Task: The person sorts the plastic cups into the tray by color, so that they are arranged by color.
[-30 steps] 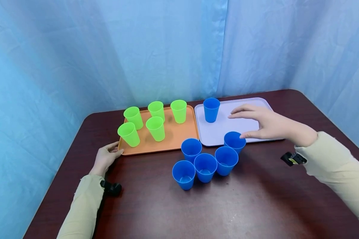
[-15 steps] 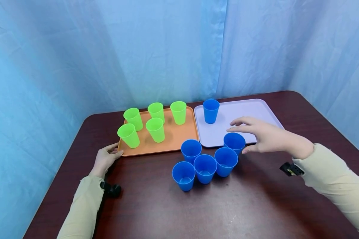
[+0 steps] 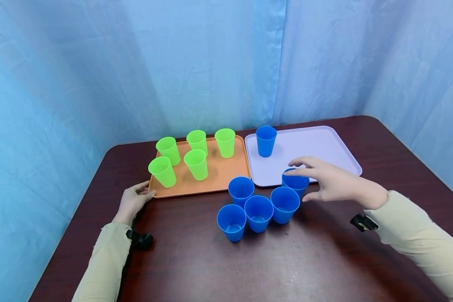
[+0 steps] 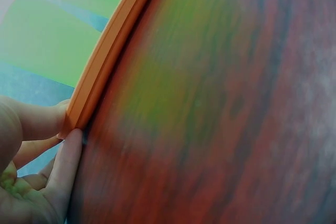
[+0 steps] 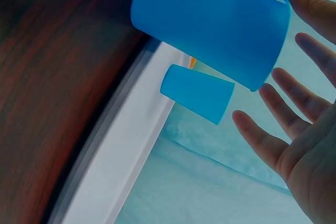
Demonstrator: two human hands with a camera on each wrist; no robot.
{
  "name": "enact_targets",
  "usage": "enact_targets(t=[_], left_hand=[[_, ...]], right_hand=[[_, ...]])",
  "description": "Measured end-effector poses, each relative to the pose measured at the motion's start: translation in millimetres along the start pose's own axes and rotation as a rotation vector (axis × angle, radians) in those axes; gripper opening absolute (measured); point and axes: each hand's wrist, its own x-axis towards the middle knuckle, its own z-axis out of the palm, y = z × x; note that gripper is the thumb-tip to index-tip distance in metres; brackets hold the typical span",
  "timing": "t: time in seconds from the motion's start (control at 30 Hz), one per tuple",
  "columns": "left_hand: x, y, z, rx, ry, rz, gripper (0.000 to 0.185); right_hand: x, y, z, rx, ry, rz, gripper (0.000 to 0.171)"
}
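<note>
Right hand (image 3: 332, 182) lowered, blue cup (image 5: 210, 24) ungripped

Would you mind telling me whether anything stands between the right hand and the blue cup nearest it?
Nothing visible does: the right hand is spread open right beside the blue cup, fingers over its rim, with only air between.

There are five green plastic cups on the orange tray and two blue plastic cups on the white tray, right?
Not quite. The five green plastic cups do stand on the orange tray, but the white tray holds only one blue plastic cup. The head view shows the other five blue cups clustered on the dark wooden table in front of the trays, where the right hand reaches for one.
</note>
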Motion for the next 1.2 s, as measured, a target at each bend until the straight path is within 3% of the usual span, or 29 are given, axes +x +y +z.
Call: enact_targets(t=[1.2], left_hand=[[-2.0, 2.3, 0.6, 0.009, 0.022, 0.01, 0.054]], right_hand=[[5.8, 6.3, 9.1, 0.007, -0.018, -0.008, 0.053]])
